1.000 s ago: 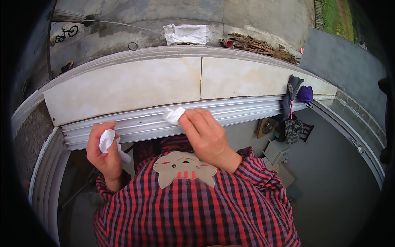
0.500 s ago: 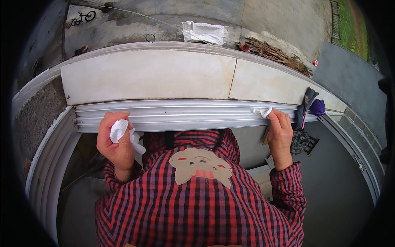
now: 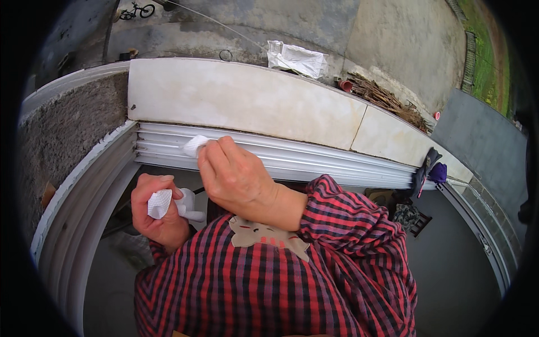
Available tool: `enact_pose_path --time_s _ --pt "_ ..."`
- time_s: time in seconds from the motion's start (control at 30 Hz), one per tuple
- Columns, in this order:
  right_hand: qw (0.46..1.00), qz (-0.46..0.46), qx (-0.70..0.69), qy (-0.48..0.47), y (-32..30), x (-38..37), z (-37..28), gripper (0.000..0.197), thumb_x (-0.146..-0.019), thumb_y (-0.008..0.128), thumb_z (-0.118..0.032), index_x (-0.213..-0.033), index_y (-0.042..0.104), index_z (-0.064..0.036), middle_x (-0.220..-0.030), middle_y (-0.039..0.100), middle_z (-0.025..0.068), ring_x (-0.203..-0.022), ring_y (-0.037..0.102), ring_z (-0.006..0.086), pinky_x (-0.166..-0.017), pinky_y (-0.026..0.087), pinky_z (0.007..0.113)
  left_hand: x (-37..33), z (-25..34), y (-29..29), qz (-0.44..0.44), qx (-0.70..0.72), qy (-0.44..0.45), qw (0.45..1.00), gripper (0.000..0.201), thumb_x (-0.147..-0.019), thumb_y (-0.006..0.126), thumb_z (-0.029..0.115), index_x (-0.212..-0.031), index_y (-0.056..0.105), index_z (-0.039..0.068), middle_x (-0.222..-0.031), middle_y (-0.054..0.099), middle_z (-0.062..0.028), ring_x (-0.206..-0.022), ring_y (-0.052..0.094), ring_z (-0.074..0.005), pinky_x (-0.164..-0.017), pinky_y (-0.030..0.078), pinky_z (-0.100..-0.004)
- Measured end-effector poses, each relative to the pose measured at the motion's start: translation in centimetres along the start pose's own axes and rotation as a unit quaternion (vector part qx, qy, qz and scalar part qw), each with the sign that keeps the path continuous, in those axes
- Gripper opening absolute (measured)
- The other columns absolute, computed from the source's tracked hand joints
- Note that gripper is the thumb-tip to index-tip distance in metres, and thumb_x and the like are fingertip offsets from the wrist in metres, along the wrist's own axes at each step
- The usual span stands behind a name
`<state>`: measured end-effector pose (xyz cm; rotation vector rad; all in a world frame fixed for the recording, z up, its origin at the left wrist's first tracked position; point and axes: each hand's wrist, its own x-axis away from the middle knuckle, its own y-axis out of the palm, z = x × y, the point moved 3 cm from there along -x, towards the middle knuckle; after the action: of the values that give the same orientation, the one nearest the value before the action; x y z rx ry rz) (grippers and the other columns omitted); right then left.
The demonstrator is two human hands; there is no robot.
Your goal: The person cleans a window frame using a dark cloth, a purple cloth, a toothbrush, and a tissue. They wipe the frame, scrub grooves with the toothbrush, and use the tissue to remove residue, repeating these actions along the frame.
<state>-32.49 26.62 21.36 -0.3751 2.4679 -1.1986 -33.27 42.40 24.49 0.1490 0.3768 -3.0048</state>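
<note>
My right hand (image 3: 236, 177) reaches across to the left part of the white window track (image 3: 281, 156). Between its fingertips is a small white tissue (image 3: 195, 145), pressed against the ridges of the track. Lower and to the left, my left hand (image 3: 154, 210) is closed around a bunched white textured tissue (image 3: 159, 204), whose loose end hangs out beside the thumb. That hand stays just on the near side of the track, near its left corner.
Beyond the track lies a pale tiled sill (image 3: 241, 92). A dark cloth (image 3: 426, 171) and a purple cloth (image 3: 438, 172) hang at the track's right end. Far below outside are a white sheet-covered object (image 3: 297, 59), a stick pile (image 3: 387, 101) and a bicycle (image 3: 137, 10).
My right hand has swept with its tissue from the track's right part to its left part. My left hand keeps its tissue, slightly lower. The view has shifted a little.
</note>
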Motion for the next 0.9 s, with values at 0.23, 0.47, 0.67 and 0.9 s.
enact_pose_path --time_s 0.23,0.47,0.67,0.9 --pt "0.904 0.083 -0.406 0.103 2.7 -5.3 -0.2 0.02 -0.086 0.069 0.0 -0.106 0.072 -0.0002 -0.09 0.069 0.0127 -0.082 0.068 0.0281 -0.068 0.055 0.037 0.3 2.6 -0.8 0.097 0.03 0.047 0.994 0.027 -0.098 0.074 0.02 -0.111 0.065 -0.001 -0.083 0.058 -0.0073 -0.072 0.054 -0.0136 -0.067 0.042 -0.0263" --pt "0.976 0.059 -0.084 0.19 -13.1 7.4 8.3 0.029 -0.082 0.071 0.012 -0.106 0.075 -0.0044 -0.098 0.073 0.0093 -0.088 0.067 0.0277 -0.073 0.054 0.037 0.9 0.7 0.1 0.068 0.018 0.027 0.997 0.02 -0.094 0.07 0.007 -0.11 0.066 -0.004 -0.084 0.06 -0.0082 -0.073 0.056 -0.0143 -0.068 0.043 -0.0258" --pt "0.984 -0.032 0.066 0.165 -10.9 10.9 6.8 0.036 -0.08 0.072 0.009 -0.112 0.073 -0.0065 -0.1 0.071 0.0068 -0.089 0.064 0.0265 -0.073 0.055 0.038 1.3 0.0 0.6 0.032 0.014 0.008 0.999 0.019 -0.095 0.069 0.005 -0.112 0.067 -0.005 -0.086 0.061 -0.0079 -0.074 0.058 -0.0138 -0.068 0.044 -0.0256" --pt "0.98 -0.066 0.104 0.155 -7.7 9.4 5.3 0.043 -0.078 0.069 0.009 -0.119 0.068 -0.0007 -0.103 0.065 0.0105 -0.088 0.061 0.0284 -0.073 0.055 0.038 2.4 -0.5 -1.0 0.02 -0.002 -0.008 1.0 0.018 -0.094 0.064 0.0 -0.111 0.067 -0.005 -0.085 0.059 -0.0075 -0.072 0.057 -0.0133 -0.067 0.044 -0.0254"
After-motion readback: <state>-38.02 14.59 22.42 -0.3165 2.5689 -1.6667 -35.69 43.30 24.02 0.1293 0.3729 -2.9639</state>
